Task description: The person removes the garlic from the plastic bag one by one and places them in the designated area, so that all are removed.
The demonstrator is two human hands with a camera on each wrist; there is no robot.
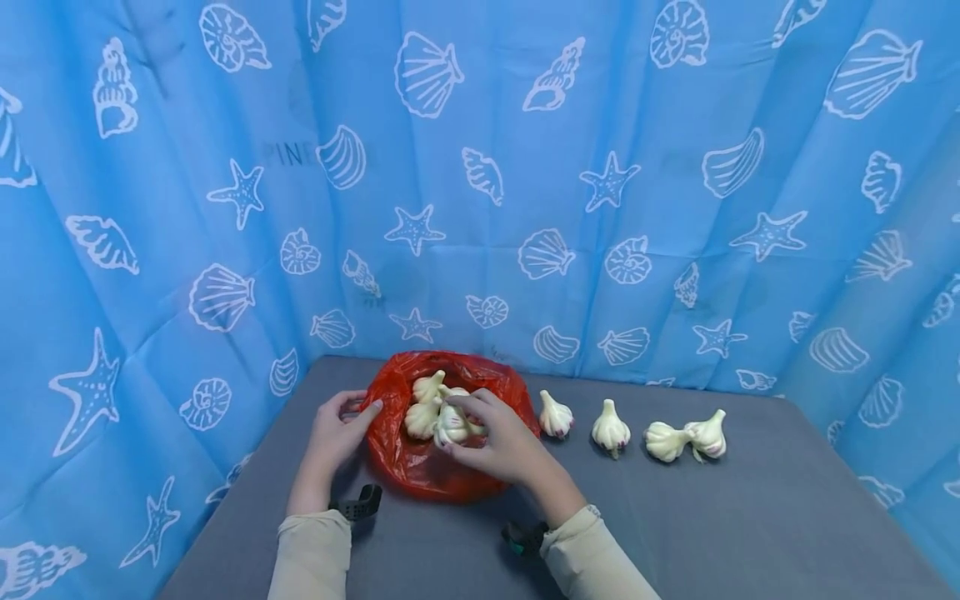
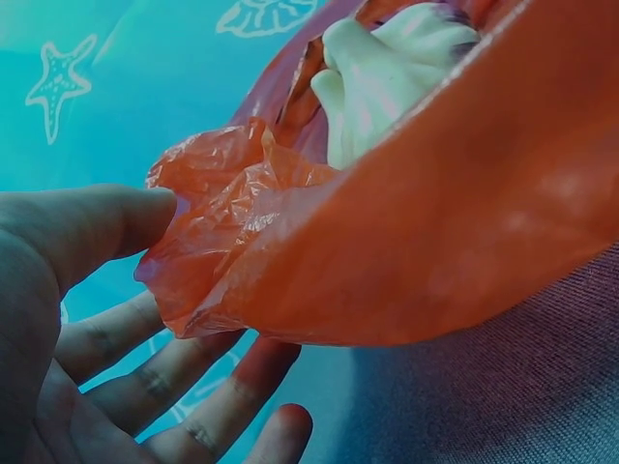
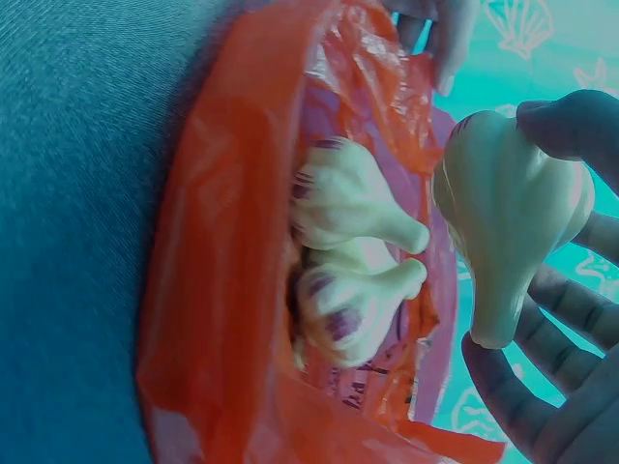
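So the garlic bulb (image 3: 513, 193) in the right grip (image 1: 498, 437) is lying on its side, stem pointing right, root end left, long axis pretty much left-to-right. It's a creamy off-white thing, plump with soft ribs down to a smooth, blunt stem, plus a few purple-pink streaks near the root end. Thumb and fingers are curled in around it, pinching it over the mouth of the red plastic bag (image 1: 435, 487), near two other bulbs (image 3: 338, 193) sitting inside. Those two have their stems facing the far side. The left grip (image 1: 341, 427) has the bag's left rim loosely between thumb and spread fingers, not squeezed tight. Four more bulbs (image 1: 611, 429) sit on the grey desk (image 1: 712, 517) right of the bag, the two rightmost touching.
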